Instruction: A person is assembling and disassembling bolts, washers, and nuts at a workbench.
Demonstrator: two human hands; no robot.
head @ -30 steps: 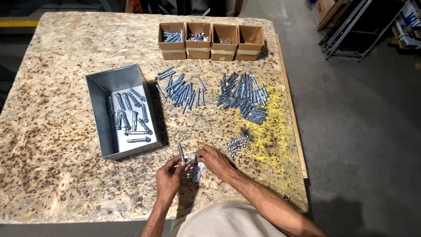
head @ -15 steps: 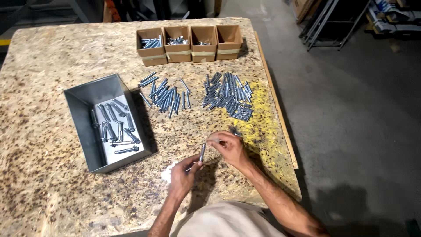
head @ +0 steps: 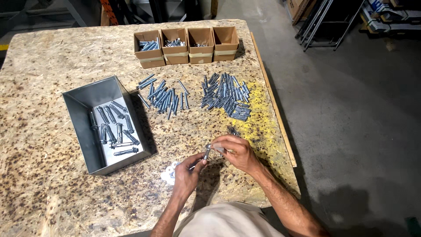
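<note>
Work surface: chipboard table (head: 52,66), right edge trimmed with a wooden strip, bare concrete floor (head: 351,131) beyond it. Near edge at the person's body; bare board open at the near left corner and along the left edge.

Left hand (head: 186,173): near the near edge, fingers closed in a pinch on the lower end of a bolt (head: 206,152), held off the board and tilted.

Right hand (head: 234,151): just right of the left, fingertips pressed together at the bolt's upper end on a small pale part; kind not discernible.

Grey metal bin (head: 79,118): left of the hands, bolts inside.

Two loose bolt piles (head: 226,94): mid-table. Four cardboard boxes (head: 226,41): in a row at the far edge.
</note>
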